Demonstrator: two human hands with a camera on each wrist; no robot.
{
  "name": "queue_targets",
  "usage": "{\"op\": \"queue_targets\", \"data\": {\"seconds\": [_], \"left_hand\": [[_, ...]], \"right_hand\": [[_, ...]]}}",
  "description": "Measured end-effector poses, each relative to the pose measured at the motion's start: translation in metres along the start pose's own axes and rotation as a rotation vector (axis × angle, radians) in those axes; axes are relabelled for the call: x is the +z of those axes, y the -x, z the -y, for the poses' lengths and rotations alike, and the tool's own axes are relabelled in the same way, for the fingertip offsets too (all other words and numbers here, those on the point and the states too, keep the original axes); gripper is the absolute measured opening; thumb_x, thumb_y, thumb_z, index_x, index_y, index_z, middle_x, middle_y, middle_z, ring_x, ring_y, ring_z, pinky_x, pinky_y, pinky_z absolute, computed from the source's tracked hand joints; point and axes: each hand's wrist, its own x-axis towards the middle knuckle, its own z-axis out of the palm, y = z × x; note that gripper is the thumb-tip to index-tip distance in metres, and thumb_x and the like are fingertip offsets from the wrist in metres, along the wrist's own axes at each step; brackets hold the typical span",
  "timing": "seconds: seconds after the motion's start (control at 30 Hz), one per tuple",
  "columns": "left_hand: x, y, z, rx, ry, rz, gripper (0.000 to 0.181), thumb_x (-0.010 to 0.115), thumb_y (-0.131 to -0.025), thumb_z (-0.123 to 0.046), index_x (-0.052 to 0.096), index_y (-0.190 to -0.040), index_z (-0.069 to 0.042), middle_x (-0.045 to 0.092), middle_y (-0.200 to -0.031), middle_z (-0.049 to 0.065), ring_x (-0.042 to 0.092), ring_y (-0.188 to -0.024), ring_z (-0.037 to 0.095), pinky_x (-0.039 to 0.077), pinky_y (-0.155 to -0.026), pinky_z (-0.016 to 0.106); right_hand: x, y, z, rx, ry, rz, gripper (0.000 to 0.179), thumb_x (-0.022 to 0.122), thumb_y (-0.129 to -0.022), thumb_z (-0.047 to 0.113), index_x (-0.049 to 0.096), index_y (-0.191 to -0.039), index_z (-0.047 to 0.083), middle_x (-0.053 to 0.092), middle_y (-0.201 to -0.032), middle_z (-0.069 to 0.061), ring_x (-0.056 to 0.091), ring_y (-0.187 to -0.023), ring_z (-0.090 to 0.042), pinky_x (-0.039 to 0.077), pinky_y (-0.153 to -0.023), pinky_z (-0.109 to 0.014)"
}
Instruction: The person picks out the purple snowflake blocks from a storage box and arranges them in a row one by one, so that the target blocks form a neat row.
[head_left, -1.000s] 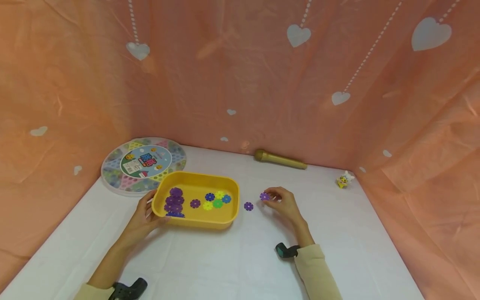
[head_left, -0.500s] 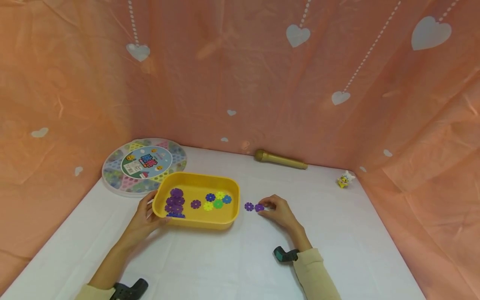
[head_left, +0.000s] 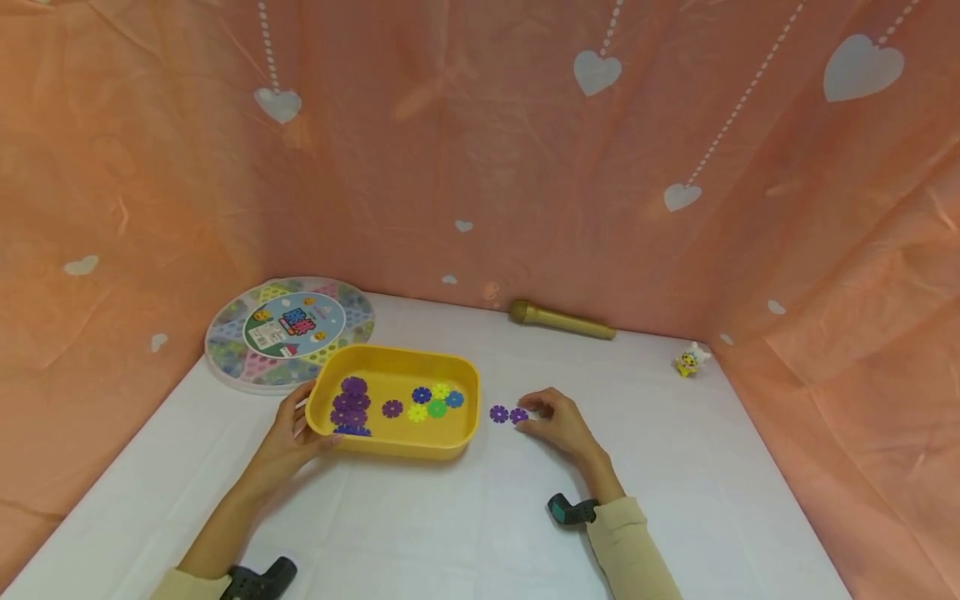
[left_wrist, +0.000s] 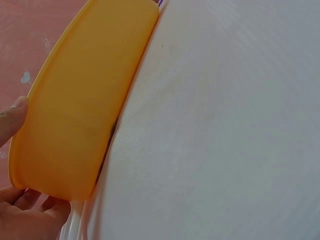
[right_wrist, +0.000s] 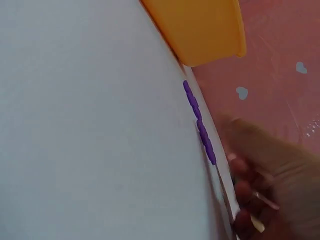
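White tabletop [head_left: 450, 517], walled on three sides by orange cloth printed with white hearts. Yellow tray [head_left: 465, 421] left of centre, holding a heap of purple snowflake discs [head_left: 351, 406] plus loose blue, yellow and green ones. Left hand [head_left: 288, 433] wrapped round the tray's near-left corner, thumb on the rim. Right hand [head_left: 555, 421] low on the table, fingers curled, fingertips at the nearer of two purple discs [head_left: 518, 415]; second purple disc [head_left: 498, 413] just beside it, between hand and tray. Pinched or merely touched: cannot tell. Judged step: laying purple discs out beside the tray. Next move likely calls for another disc from the tray. Round checkers board [head_left: 288, 331], gold microphone [head_left: 562, 321], small toy figure [head_left: 688, 359] further back.
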Motion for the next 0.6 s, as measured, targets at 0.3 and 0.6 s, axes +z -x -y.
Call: {"op": "queue_targets", "data": {"seconds": [0.3,0.6], "left_hand": [[0.001,0.001,0.002,0.028,0.043,-0.005,0.095,0.070,-0.082,-0.010,0.002,-0.148,-0.007,0.010,-0.150,0.025,0.019,-0.134,0.043,0.034,-0.086,0.000],[0.001,0.000,0.004,0.037,0.047,-0.007,0.094,0.070,-0.082,-0.008,0.003,-0.148,-0.007,0.011,-0.150,0.024,0.019,-0.134,0.041,0.033,-0.087,-0.001]], "right_hand": [[0.013,-0.045,0.060,-0.202,-0.185,0.025,0.035,0.075,-0.079,0.015,0.065,-0.111,0.005,0.063,-0.107,-0.011,0.058,-0.097,-0.026,0.050,-0.089,-0.040],[0.071,-0.086,0.131,-0.233,-0.259,0.214,0.037,0.071,-0.082,0.017,0.063,-0.116,0.005,0.062,-0.114,-0.009,0.058,-0.104,-0.016,0.047,-0.093,-0.024]]}}
